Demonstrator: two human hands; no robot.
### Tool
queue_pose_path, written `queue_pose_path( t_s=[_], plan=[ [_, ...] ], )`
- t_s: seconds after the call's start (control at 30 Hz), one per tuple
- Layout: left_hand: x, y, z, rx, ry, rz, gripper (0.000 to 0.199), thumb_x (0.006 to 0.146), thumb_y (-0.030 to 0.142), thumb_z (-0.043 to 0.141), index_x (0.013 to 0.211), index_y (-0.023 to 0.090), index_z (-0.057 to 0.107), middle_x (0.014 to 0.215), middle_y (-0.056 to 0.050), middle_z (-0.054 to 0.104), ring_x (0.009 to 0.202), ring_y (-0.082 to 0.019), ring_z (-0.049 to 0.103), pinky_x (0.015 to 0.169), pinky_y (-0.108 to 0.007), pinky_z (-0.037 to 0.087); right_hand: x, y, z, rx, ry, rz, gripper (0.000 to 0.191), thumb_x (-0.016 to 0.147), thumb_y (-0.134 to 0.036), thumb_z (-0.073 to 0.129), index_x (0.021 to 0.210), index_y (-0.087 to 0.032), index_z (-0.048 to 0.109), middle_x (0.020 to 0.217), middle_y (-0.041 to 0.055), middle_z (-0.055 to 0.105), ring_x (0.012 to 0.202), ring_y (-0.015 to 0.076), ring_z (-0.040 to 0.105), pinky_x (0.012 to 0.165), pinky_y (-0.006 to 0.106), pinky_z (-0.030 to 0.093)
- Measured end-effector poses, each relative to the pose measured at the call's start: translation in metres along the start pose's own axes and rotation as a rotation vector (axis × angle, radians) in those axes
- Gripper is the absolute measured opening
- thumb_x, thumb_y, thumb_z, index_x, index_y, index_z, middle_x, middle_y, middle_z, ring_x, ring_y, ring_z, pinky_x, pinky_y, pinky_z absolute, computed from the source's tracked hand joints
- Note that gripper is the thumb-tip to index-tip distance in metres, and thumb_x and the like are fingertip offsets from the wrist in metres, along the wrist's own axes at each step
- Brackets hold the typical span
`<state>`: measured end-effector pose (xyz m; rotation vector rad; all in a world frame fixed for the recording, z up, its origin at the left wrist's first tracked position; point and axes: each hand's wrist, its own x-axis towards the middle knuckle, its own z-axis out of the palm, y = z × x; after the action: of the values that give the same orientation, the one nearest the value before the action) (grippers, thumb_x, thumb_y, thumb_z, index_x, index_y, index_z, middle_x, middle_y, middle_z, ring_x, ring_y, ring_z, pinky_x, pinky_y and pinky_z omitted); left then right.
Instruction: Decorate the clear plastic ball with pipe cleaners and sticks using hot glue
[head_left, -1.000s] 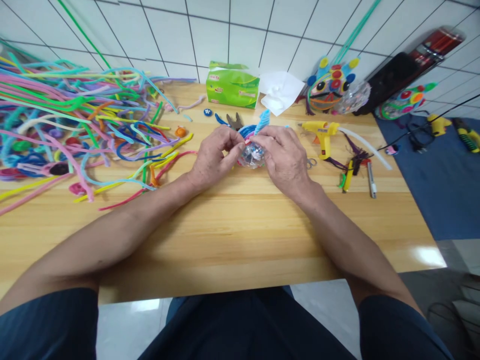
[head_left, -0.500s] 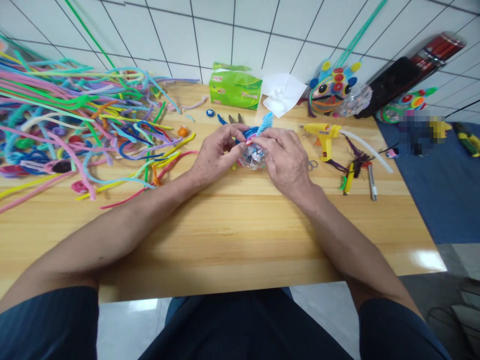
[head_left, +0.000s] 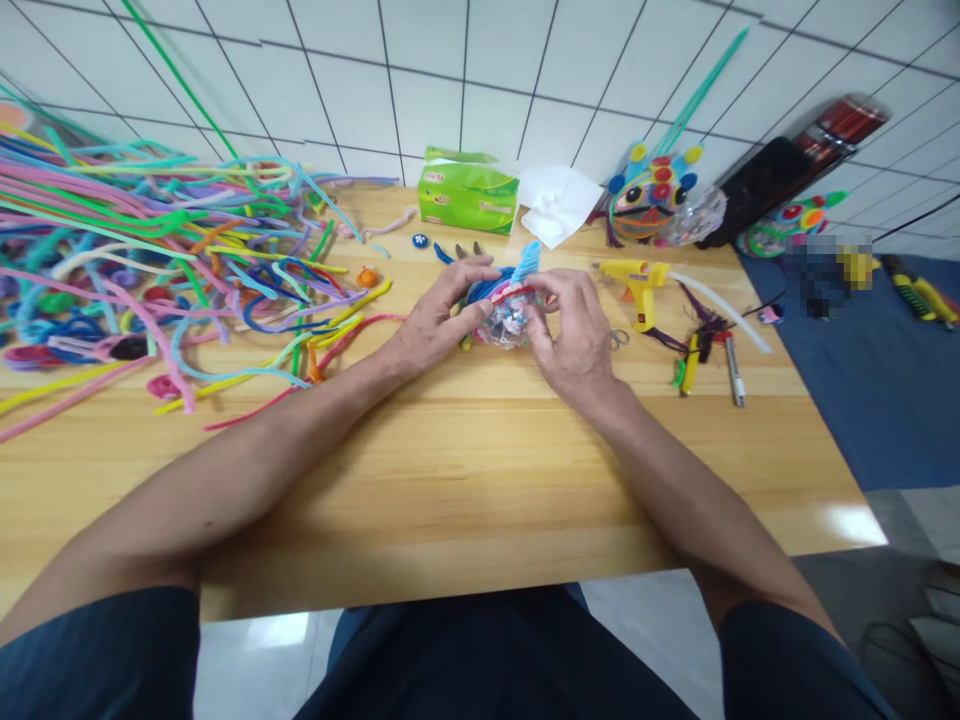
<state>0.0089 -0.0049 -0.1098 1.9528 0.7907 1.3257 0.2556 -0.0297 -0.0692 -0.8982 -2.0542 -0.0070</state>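
Between my hands stands a clear plastic bottle craft, its upper part wound with dark blue pipe cleaner. A light blue fuzzy piece sticks up from its far side, and a red strip runs across the top. My left hand grips the craft from the left, thumb on the near side and fingers reaching over the blue winding. From the right, my right hand has its bent fingers and thumb at the craft and the end of the red strip. The fingers partly cover the craft.
Colourful pipe cleaners heap up on the left. Behind stand a green tissue pack and a white tissue. On the right lie a yellow glue gun and a cutter, with a finished decorated craft by the wall.
My right hand's fingers have drawn back slightly from the top of the craft, so the red strip shows more. The view has tilted a little.
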Motion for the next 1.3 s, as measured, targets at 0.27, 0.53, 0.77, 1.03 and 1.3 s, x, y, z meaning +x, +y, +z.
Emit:
queue_pose_path(
  t_s=[0.27, 0.53, 0.77, 1.03, 1.3],
  plan=[
    [-0.002, -0.003, 0.006, -0.087, -0.008, -0.038, 0.051, 0.113, 0.059, 0.07, 0.155, 0.03, 0.068, 0.168, -0.013, 0.067, 0.162, -0.031, 0.061, 0.14, -0.053, 0.047, 0.002, -0.006, -0.005, -0.226, -0.053, -0.088, 0.038, 0.118, -0.02, 0.052, 0.145, -0.033, 0.076, 0.131, 0.0077, 0.082, 0.117, 0.0261, 0.076, 0.101, 0.042, 0.066],
    [0.0, 0.004, 0.004, -0.063, -0.029, -0.018, 0.051, 0.116, 0.058, 0.067, 0.156, 0.027, 0.068, 0.165, -0.013, 0.07, 0.158, -0.03, 0.065, 0.14, -0.05, 0.049, 0.003, -0.005, -0.008, -0.253, -0.123, -0.097, 0.049, 0.112, -0.008, 0.053, 0.148, -0.031, 0.077, 0.138, 0.0083, 0.081, 0.126, 0.027, 0.074, 0.113, 0.045, 0.063],
    [0.0, 0.01, 0.005, -0.022, -0.029, -0.018, 0.055, 0.116, 0.061, 0.064, 0.158, 0.024, 0.067, 0.168, -0.016, 0.068, 0.161, -0.03, 0.063, 0.141, -0.051, 0.047, 0.0, -0.002, -0.007, -0.282, -0.091, -0.109, 0.041, 0.114, -0.012, 0.056, 0.137, -0.034, 0.082, 0.136, 0.0058, 0.082, 0.121, 0.0255, 0.074, 0.107, 0.043, 0.063],
    [0.004, 0.015, 0.007, -0.044, -0.03, 0.014, 0.059, 0.115, 0.066, 0.063, 0.153, 0.021, 0.07, 0.161, -0.017, 0.072, 0.154, -0.031, 0.067, 0.135, -0.05, 0.05, 0.003, -0.003, -0.011, -0.257, -0.09, -0.126, 0.044, 0.108, -0.008, 0.055, 0.132, -0.03, 0.084, 0.13, 0.0069, 0.083, 0.115, 0.0263, 0.075, 0.106, 0.045, 0.063],
    [0.003, 0.016, 0.006, -0.038, -0.058, 0.005, 0.059, 0.116, 0.063, 0.063, 0.158, 0.023, 0.069, 0.166, -0.018, 0.068, 0.16, -0.035, 0.061, 0.139, -0.055, 0.047, 0.003, 0.0, -0.013, -0.3, -0.108, -0.164, 0.052, 0.096, 0.0, 0.06, 0.133, -0.03, 0.08, 0.13, 0.0069, 0.081, 0.118, 0.0272, 0.073, 0.111, 0.048, 0.06]
  ],
)
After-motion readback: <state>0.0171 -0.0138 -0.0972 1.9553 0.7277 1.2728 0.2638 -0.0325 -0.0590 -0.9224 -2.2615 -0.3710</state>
